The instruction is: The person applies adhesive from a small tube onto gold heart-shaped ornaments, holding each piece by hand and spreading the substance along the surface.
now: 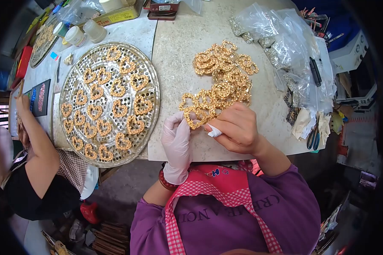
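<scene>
My left hand (176,144), in a thin white glove, pinches a gold heart-shaped openwork piece (192,123) at the table's front edge. Bare apart from a bit of white wrapping (215,132) near its fingertips, my right hand (238,129) is closed just right of that heart. Whatever its fingertips grip is too small to make out. Directly beyond both hands lies a heap of similar gold pieces (221,72). On the left, a round perforated metal tray (154,100) carries several gold hearts (94,111) laid out apart from each other.
Clear plastic bags (281,36) with small glittering contents lie at the right, with a black pen (315,71) and scissors (314,137). Plastic cups (94,31) stand at the back left. At far left, another person's arm (40,146) reaches over a dark board (39,97).
</scene>
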Motion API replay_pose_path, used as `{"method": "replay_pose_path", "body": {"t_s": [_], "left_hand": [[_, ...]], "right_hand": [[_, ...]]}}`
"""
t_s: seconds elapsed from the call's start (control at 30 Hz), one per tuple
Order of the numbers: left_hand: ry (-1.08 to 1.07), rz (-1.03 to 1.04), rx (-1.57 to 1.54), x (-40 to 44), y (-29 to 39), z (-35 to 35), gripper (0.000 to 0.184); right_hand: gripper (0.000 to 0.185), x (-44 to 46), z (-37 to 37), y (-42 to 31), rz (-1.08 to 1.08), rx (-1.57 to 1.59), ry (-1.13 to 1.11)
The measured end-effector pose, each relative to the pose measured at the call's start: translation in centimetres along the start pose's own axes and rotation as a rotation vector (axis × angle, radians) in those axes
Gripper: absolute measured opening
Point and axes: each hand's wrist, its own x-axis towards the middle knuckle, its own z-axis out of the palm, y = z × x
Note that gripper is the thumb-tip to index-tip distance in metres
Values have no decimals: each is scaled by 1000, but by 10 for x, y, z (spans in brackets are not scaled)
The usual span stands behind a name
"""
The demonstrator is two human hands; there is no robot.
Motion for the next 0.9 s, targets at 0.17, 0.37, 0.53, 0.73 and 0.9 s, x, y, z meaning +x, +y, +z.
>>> {"method": "replay_pose_path", "body": {"t_s": [0.17,0.37,0.53,0.73,0.9], "left_hand": [[-8,19,21,0,-2,-1,15],[0,22,38,-1,-1,0,16],[-10,3,22,0,-2,-2,16],[2,-17,15,-1,1,1,16],[-1,-16,13,-1,2,2,16]], "right_hand": [[19,0,0,1,-7,-16,-1],[18,0,0,0,-2,-6,10],[17,0,0,-1,1,-14,-1],[18,1,-1,0,4,-2,2],[19,1,0,1,8,-1,-9]]}}
